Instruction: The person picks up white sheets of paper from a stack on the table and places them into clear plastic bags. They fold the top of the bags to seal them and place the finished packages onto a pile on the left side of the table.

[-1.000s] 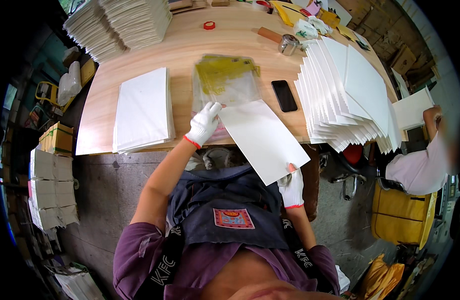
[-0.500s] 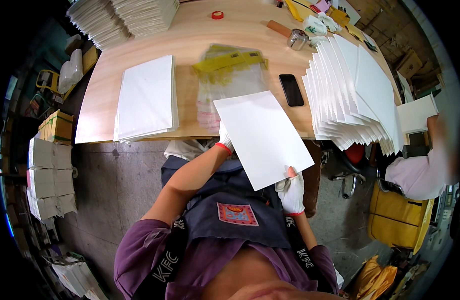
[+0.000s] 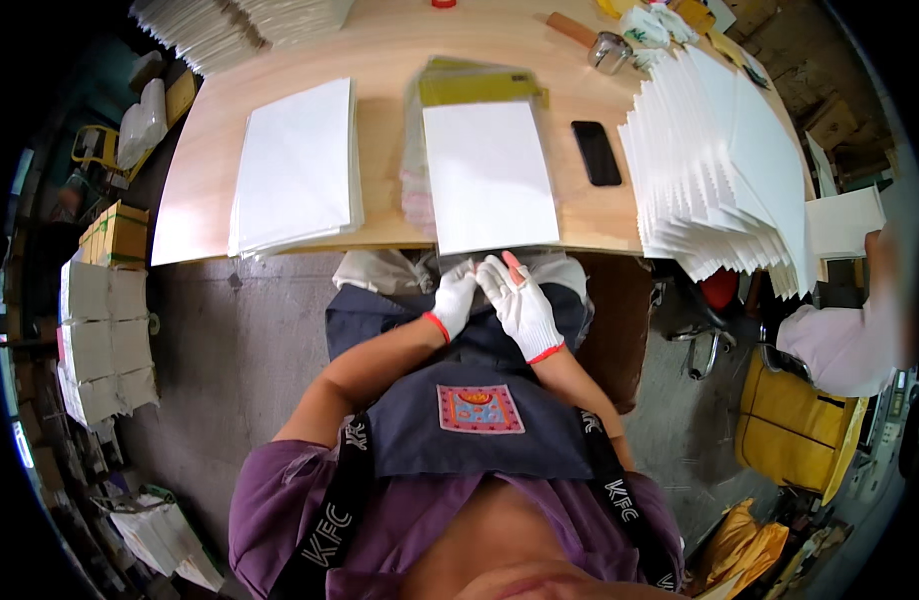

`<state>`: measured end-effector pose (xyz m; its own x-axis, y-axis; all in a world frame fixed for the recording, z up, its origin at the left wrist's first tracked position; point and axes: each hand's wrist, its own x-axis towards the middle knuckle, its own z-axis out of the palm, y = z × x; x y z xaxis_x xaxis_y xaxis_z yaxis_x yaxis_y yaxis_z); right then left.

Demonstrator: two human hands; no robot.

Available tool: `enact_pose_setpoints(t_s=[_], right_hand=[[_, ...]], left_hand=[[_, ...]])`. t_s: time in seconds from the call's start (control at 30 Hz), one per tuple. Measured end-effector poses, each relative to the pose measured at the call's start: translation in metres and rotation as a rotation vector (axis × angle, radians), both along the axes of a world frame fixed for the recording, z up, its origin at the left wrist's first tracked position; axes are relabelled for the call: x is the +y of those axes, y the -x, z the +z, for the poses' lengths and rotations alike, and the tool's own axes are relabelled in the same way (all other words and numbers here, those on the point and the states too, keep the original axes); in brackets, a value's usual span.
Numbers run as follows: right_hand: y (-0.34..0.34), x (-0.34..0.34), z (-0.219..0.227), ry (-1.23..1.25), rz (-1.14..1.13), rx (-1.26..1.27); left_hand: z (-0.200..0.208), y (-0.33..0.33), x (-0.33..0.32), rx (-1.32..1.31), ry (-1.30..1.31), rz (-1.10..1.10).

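Note:
A white sheet of board [image 3: 490, 180] lies over a pile of clear plastic bags with a yellow-green band [image 3: 470, 88], and clear film shows along its near edge. My left hand [image 3: 454, 298], in a white glove with red cuff, is closed, fingertips at the clear plastic bag's near left edge. My right hand [image 3: 523, 312], gloved likewise, has its fingers stretched out just below the sheet's near edge, and a bare fingertip pokes from the glove. To the left lies a flat stack of white sheets [image 3: 295, 165]; at the right a fanned stack of white boards [image 3: 715, 165].
A black phone [image 3: 596, 153] lies between the bags and the fanned stack. Behind it is a metal canister with a brown handle [image 3: 610, 52]. Tall stacks [image 3: 220, 35] stand at the far left. Another person's arm [image 3: 870, 310] shows at right, near a yellow padded seat [image 3: 800, 420].
The white sheet, tilted above the bags before, now lies straight over the bag pile. My right hand has moved up and left beside my left hand, which shifted lower to the near edge.

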<state>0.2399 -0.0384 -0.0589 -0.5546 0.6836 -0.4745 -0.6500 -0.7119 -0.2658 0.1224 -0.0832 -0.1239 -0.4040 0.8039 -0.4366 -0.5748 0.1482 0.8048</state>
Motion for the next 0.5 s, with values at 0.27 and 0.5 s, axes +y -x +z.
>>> enact_pose_setpoints(t_s=[0.27,0.5], right_hand=[[0.025,0.006,0.059,-1.509,0.689,-1.231],[0.07,0.017,0.022,-1.923,0.663,-1.453]], left_hand=[[0.048,0.054,-0.034,-0.191,0.112,-0.108],[0.032,0.091,-0.028,0.035,0.035,-0.204]])
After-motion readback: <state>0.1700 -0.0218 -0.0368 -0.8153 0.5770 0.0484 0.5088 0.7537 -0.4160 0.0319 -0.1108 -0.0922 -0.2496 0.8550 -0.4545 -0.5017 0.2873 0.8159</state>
